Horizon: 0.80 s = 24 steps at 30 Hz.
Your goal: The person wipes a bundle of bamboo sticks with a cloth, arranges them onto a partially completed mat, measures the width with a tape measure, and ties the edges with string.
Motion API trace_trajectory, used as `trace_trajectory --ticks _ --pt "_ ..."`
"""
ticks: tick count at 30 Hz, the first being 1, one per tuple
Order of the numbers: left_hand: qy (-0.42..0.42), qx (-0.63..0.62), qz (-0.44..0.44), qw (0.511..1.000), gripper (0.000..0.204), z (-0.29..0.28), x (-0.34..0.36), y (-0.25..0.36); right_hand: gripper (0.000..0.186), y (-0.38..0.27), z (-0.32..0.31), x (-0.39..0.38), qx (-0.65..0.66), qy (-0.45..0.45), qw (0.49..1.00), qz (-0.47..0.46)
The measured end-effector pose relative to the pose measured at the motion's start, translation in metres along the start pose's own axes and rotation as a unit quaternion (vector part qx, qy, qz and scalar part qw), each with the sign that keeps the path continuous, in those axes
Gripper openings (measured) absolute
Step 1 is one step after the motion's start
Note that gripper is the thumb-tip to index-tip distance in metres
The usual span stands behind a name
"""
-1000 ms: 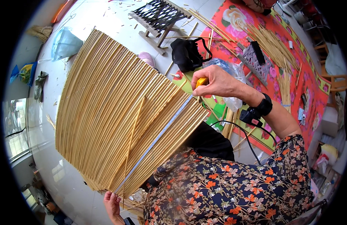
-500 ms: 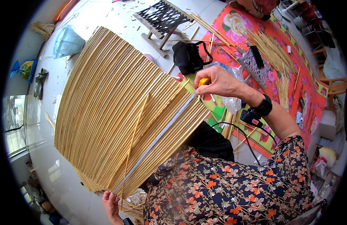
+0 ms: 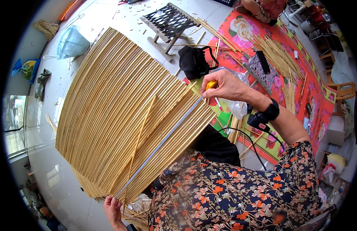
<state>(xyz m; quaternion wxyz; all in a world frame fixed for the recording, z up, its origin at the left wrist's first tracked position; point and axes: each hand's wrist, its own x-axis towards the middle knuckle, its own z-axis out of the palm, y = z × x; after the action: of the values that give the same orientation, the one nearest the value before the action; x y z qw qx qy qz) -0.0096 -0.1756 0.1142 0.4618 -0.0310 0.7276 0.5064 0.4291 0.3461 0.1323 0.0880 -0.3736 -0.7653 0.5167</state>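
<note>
right hand (image 3: 226, 87), frame centre: curled round yellow case (image 3: 212, 85) | left hand (image 3: 113, 208), lower left: pinching end of tape blade (image 3: 160, 145) | best flat, taut, parallel to sticks (image 3: 109, 96)

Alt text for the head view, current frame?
A tape measure stretches across a mat of golden stalks, the left hand apparently pinching its lower-left end and the right hand gripping its yellow case. A loose stalk lies slantwise on top; beyond are a black-webbed stool and red floral floor cloth.
</note>
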Motion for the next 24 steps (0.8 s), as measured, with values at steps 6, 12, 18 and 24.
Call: trace_trajectory --ticks 6,12,18,24 --pt "0.015 -0.009 0.001 1.000 0.013 0.004 -0.004 0.002 0.025 -0.008 -0.001 0.000 -0.019 -0.001 1.000 0.003" --pt "0.023 -0.013 0.000 1.000 0.014 0.000 -0.004 0.003 0.025 -0.011 0.000 -0.001 -0.036 0.003 0.999 -0.013" --pt "0.006 -0.015 -0.003 1.000 0.015 -0.008 -0.004 0.003 0.025 -0.018 0.001 -0.002 -0.040 0.001 0.999 -0.018" --pt "-0.003 -0.016 0.000 1.000 0.015 -0.013 -0.004 0.002 0.026 -0.020 0.002 -0.004 -0.046 0.001 0.999 -0.015"
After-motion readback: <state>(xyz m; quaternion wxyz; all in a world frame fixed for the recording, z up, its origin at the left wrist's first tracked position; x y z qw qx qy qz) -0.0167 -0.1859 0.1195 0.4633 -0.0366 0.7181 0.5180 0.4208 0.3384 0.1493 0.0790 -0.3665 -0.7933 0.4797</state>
